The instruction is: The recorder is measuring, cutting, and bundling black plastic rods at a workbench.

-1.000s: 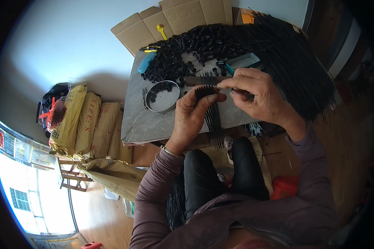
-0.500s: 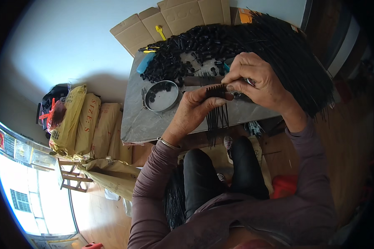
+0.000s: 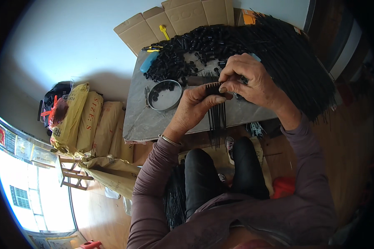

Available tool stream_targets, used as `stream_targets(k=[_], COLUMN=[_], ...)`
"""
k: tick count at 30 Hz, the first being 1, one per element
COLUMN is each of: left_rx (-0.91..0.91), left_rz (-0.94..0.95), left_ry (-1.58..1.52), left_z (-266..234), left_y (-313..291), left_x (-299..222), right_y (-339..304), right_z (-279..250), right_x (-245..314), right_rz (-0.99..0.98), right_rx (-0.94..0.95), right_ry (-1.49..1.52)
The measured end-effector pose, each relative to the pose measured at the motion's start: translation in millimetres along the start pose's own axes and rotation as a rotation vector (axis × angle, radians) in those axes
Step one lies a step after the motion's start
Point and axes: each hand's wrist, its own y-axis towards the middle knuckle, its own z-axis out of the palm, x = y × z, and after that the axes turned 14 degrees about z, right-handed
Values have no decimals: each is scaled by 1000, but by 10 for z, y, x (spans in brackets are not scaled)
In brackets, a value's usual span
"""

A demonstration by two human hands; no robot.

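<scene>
My left hand point(image 3: 194, 106) grips a row of thin black strips point(image 3: 217, 122), probably cable ties, between thumb and fingers. Their upper ends stand side by side like a comb above the fingers, and the long tails hang down past the table's front edge. At the right end of this row is my right hand point(image 3: 253, 81), its thumb and fingertips pinched together. Whatever small piece is between those fingertips is hidden. Behind both hands, a heap of small black cylindrical parts point(image 3: 207, 41) spreads over the grey table point(image 3: 139, 124).
A round metal tin point(image 3: 169, 98) with a few black pieces stands left of my hands. Long black strips point(image 3: 295, 70) are piled at the right. Cardboard point(image 3: 191, 16) lines the back, with a yellow spoon point(image 3: 164, 32) before it. Filled sacks point(image 3: 89, 120) lean by the wall.
My right hand has shifted slightly left and down along the row of strips. My left hand still grips them. The whole view has moved slightly.
</scene>
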Motion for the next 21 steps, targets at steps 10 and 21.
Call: stream_targets(k=[10,21], left_rx=[18,-7], left_rz=[29,45], left_ry=[145,48], left_z=[-7,-19], left_y=[-7,10], left_x=[-13,-5], right_y=[5,6], right_z=[-11,-1], right_x=[70,93], right_rz=[-33,-11], right_rx=[-67,-67], right_ry=[-134,-123])
